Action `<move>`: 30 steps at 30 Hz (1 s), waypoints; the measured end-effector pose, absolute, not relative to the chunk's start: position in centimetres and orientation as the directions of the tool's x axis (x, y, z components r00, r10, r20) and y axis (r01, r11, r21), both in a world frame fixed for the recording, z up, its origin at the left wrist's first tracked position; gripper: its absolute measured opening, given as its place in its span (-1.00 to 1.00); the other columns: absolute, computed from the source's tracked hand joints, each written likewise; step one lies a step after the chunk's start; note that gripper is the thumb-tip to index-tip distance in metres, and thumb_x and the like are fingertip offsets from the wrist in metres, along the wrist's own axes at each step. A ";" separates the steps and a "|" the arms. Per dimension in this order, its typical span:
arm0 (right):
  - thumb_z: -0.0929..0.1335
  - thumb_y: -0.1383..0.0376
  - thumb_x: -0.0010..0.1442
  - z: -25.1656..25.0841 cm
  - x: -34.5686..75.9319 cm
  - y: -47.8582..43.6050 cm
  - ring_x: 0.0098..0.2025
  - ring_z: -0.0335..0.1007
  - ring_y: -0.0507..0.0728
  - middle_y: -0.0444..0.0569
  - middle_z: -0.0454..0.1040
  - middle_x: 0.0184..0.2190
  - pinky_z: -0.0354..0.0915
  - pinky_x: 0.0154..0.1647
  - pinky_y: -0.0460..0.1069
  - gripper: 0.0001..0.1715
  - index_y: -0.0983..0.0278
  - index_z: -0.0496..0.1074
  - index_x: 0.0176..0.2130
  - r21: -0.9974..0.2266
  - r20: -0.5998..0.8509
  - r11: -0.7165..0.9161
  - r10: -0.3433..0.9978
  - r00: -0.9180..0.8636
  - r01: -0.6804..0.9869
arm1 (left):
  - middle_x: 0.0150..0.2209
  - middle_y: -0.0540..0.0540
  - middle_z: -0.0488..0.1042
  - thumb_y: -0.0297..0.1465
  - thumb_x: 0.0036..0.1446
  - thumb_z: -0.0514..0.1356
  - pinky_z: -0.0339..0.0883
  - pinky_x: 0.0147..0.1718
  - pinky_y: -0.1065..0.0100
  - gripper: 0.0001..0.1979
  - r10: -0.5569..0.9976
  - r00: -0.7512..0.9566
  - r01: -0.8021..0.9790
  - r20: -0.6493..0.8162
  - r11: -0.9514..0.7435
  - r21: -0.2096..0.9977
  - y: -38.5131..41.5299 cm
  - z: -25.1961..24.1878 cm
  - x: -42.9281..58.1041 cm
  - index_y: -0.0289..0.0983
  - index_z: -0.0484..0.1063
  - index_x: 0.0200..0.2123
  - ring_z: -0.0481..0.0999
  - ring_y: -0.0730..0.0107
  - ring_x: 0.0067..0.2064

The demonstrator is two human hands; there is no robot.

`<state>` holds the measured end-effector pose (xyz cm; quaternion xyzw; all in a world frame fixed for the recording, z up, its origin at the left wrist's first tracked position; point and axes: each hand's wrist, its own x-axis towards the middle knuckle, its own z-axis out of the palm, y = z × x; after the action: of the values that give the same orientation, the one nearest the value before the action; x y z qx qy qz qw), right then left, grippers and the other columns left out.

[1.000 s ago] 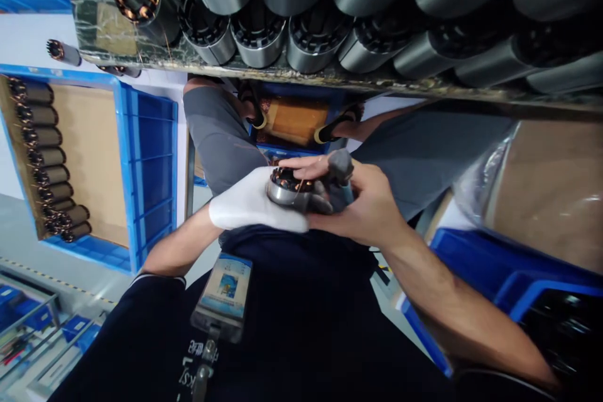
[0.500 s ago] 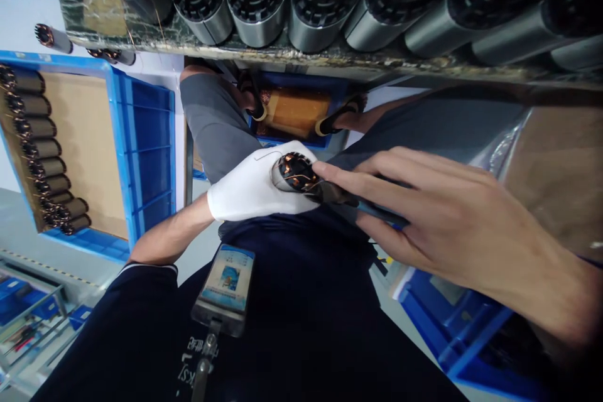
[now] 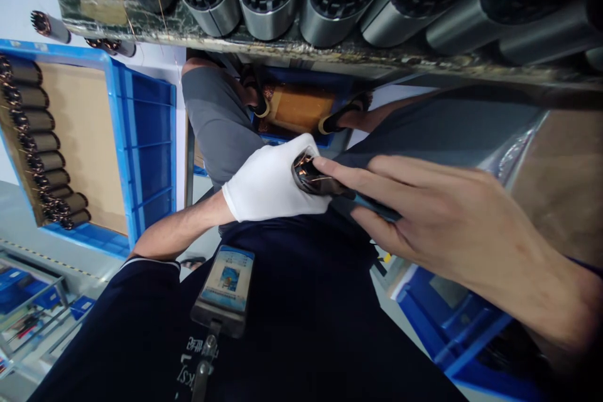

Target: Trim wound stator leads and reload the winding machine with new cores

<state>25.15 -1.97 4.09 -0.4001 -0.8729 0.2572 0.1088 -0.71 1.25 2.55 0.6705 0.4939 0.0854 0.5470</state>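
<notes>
My left hand (image 3: pixel 273 183), in a white glove, is wrapped round a metal cylinder (image 3: pixel 304 177) with a black slotted end and copper wires, held above my lap. My bare right hand (image 3: pixel 424 207) grips a tool with a dark blue-grey handle (image 3: pixel 377 206). The tool's dark head reaches the cylinder's open end, and my right index fingertip lies at its rim. Part of the cylinder is hidden by the glove and the tool, so the tool's tip cannot be made out clearly.
Rows of metal cylinders (image 3: pixel 268 12) stand on the worn bench (image 3: pixel 98 19) in front. At left, a blue crate (image 3: pixel 120 157) holds several wired cylinders (image 3: pixel 44 151). Another blue bin (image 3: pixel 424 320) is at lower right. A badge (image 3: pixel 228 282) hangs on my chest.
My left hand and the cylinder have shifted slightly right. The cylinder's open end has turned and the tool covers more of it. A loose wire left of the cylinder no longer shows.
</notes>
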 end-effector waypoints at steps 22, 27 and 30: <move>0.40 0.34 0.46 0.6 25.0 -0.8 0.14 0.78 0.29 -0.11 0.76 0.18 0.66 0.09 0.09 -0.38 0.04 0.63 0.40 -0.841 -0.203 0.181 0.769 -0.606 0.511 | -0.17 -0.07 0.69 -0.27 0.16 0.48 0.46 -0.07 0.29 -0.70 0.616 0.587 0.198 -0.525 0.520 0.831 -0.8 -0.5 -0.5 -0.29 0.58 -0.12 0.64 0.28 -0.10; 0.57 0.08 0.39 -0.4 22.8 -0.7 0.21 0.71 0.32 0.09 0.64 0.32 0.59 0.25 0.14 -0.23 0.12 0.50 0.48 -0.872 -0.151 0.188 0.775 -0.614 0.451 | -0.30 -0.07 0.62 -0.22 0.01 0.57 0.48 -0.10 0.33 -0.63 0.529 0.601 -0.280 -0.600 0.842 0.462 -2.1 -1.9 -0.3 -0.34 0.60 -0.25 0.58 0.37 -0.22; 0.62 0.04 0.30 -1.3 22.2 -0.9 -0.05 0.74 0.28 0.04 0.73 0.06 0.62 0.05 0.10 -0.30 0.10 0.60 0.34 -0.854 -0.163 0.174 0.805 -0.570 0.490 | -0.21 -0.12 0.63 -0.04 -0.02 0.55 0.54 -0.01 0.27 -0.50 0.549 0.623 -0.477 -0.557 0.831 0.286 -3.6 -2.8 0.2 -0.32 0.60 -0.20 0.62 0.32 -0.16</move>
<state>22.24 -0.89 -1.30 -0.4327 -0.7481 0.4749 0.1659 0.16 -3.57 -2.77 0.0550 0.3271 0.2855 0.8991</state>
